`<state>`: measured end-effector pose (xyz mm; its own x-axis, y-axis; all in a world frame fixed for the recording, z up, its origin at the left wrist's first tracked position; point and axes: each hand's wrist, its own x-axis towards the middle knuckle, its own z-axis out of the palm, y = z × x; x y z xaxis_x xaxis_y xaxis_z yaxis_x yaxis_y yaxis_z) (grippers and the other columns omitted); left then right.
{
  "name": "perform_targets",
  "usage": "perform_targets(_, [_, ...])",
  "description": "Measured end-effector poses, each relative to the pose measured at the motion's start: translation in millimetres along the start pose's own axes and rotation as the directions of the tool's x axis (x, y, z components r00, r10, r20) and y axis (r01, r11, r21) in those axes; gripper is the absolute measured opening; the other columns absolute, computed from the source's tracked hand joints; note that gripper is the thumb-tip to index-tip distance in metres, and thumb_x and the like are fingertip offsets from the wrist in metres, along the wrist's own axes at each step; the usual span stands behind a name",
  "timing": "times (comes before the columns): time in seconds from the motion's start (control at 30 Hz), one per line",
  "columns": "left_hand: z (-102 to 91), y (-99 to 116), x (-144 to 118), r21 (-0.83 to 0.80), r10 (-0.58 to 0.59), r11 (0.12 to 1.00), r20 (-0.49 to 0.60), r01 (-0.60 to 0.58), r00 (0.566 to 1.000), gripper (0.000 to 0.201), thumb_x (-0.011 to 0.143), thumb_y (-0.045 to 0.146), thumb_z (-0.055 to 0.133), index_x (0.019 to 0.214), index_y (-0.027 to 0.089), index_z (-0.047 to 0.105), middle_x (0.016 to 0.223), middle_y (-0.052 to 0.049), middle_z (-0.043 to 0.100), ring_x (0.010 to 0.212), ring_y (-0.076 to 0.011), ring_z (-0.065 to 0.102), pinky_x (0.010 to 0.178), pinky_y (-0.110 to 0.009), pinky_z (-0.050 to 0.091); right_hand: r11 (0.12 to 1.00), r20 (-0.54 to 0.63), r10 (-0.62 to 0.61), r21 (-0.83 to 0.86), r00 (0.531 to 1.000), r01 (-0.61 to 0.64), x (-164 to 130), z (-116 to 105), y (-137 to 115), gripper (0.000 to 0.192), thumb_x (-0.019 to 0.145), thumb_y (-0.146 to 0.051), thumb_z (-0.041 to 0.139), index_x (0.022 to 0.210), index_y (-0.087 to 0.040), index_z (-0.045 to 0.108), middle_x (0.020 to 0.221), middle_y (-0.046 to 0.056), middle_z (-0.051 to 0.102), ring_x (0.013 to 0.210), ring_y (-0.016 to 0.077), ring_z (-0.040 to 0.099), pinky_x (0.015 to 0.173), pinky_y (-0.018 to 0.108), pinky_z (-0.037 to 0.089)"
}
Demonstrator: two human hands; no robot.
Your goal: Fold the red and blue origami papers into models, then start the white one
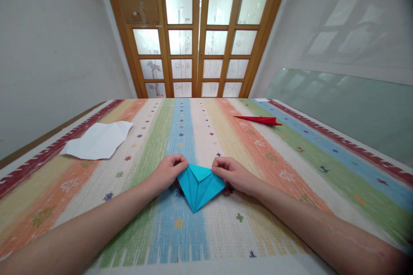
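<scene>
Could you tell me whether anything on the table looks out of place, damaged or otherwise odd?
Only the white paper near the table's left edge: its outline is irregular rather than square. The blue folded paper lies between both hands, and the red folded paper looks intact.

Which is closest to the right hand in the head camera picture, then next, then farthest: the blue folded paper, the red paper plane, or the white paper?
1. Blue folded paper, touching the right hand.
2. Red paper plane, farther back, right.
3. White paper, far left.
</scene>
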<state>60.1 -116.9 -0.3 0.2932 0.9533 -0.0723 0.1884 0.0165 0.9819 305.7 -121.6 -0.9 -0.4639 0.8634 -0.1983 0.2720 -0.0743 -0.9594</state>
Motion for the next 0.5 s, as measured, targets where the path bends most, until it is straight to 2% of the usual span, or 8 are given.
perform_targets(0.17, [-0.7,-0.2,0.0,0.023,0.007,1.0,-0.004,-0.007,1.0,0.032,0.08,0.048,0.061,0.071,0.019,0.051,0.057,0.004,0.044,0.055,-0.0131,0.047,0.055,-0.023,0.037,1.0,0.021,-0.019,0.003,1.0,0.019,-2.1,0.0,-3.0,0.026,0.09,-0.045,0.056,0.081,-0.021,0.049,0.051,-0.008,0.047,0.036,0.0101,0.052,0.033,0.018,0.041])
perform_targets(0.37, [-1.8,-4.6,2.1,0.055,0.075,0.996,-0.008,-0.074,0.997,0.03,0.08,0.044,0.061,0.069,0.018,0.051,0.062,0.003,0.044,0.06,-0.0126,0.045,0.055,-0.023,0.033,1.0,0.02,0.015,-0.011,1.0,-0.015,-2.3,-0.2,-3.4,0.025,0.09,-0.044,0.055,0.082,-0.021,0.049,0.053,-0.008,0.048,0.038,0.0109,0.055,0.034,0.019,0.043])
perform_targets(0.5, [-0.5,-2.2,1.0,0.019,0.048,0.999,0.003,-0.048,0.999,0.03,0.08,0.045,0.061,0.07,0.018,0.05,0.06,0.004,0.044,0.055,-0.0107,0.044,0.05,-0.021,0.032,1.0,0.016,0.008,-0.023,1.0,-0.008,-1.9,0.2,-2.7,0.025,0.09,-0.043,0.055,0.082,-0.021,0.049,0.053,-0.008,0.048,0.038,0.0105,0.055,0.033,0.017,0.041])
